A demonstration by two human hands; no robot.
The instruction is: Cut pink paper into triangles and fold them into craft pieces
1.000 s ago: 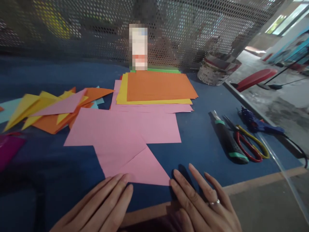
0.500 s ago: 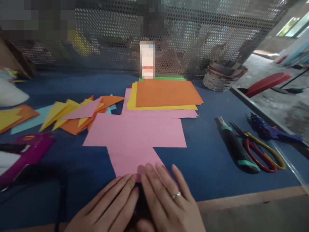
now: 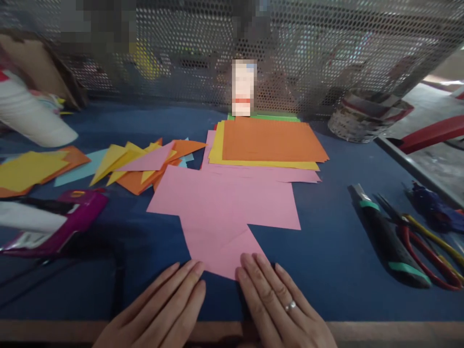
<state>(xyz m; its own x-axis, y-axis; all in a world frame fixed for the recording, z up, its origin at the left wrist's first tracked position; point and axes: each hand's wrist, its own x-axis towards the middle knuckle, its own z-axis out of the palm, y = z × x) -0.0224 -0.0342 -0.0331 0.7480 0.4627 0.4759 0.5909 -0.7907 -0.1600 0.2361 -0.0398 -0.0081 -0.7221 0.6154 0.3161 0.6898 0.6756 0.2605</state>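
A pink paper (image 3: 224,203) in a rough T shape lies flat on the blue table (image 3: 152,246), its narrow part towards me. My left hand (image 3: 163,304) rests with flat fingers at that part's lower left corner. At its lower right edge lies my right hand (image 3: 279,299), fingers outstretched and a ring on one of them. Neither hand grips anything. Just behind the pink paper sits a stack of sheets with an orange sheet (image 3: 271,140) on top and yellow, pink and green edges showing.
Folded coloured papers (image 3: 145,162) and a purple tool (image 3: 79,212) lie left, near a white bottle (image 3: 39,116). On the right are a black-handled cutter (image 3: 391,241), pliers (image 3: 427,251), a blue tool (image 3: 435,208) and a paper-wrapped pot (image 3: 366,116). Behind stands perforated metal mesh (image 3: 300,58).
My hands have moved apart along the near edge of the pink paper, uncovering its lower end. The view has shifted, so the table's things appear further right.
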